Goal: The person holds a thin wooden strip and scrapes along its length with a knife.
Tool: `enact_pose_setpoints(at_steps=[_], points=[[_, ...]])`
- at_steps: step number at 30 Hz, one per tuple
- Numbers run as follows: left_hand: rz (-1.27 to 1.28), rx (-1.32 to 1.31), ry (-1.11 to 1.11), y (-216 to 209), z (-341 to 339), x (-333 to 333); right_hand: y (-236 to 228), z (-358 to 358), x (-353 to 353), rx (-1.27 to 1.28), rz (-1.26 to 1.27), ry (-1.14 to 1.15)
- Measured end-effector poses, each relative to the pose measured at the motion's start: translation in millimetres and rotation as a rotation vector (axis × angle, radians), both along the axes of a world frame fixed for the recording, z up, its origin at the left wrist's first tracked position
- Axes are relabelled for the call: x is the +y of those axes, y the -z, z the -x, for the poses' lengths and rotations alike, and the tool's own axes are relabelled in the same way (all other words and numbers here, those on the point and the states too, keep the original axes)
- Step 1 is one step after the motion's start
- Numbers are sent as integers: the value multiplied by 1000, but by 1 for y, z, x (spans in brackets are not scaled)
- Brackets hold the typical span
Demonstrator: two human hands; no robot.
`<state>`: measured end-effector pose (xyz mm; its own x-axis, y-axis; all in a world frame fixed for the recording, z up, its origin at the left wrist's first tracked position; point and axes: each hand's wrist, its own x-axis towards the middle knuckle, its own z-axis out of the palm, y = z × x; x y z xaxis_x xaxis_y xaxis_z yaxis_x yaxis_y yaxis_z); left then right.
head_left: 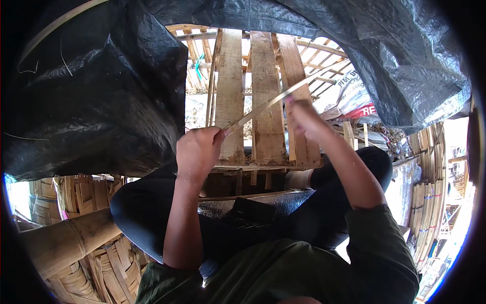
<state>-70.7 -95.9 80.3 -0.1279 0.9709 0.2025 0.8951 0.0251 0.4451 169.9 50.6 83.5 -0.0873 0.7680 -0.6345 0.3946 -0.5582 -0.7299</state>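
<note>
By the near left corner of the slatted table, the fingers of the left hand are clenched round one end of a thin pale strip, which slants toward the far right corner. The right hand is right beside it, too blurry to tell what those fingers pinch. Black sheeting hangs past the left edge.

Your left hand grips a thin pale strip, slanting over planks. Your right hand, blurred, is at its middle. Dark plastic sheet hangs left.
</note>
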Motion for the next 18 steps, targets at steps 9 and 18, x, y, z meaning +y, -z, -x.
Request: enact_pose_setpoints(at_steps=[9,18], points=[[-36,16,-8,-7,-4,6,-7,-8,2,84,-155,127],[-21,59,-21,-9,-10,16,3,-13,11,-29,-386,135]])
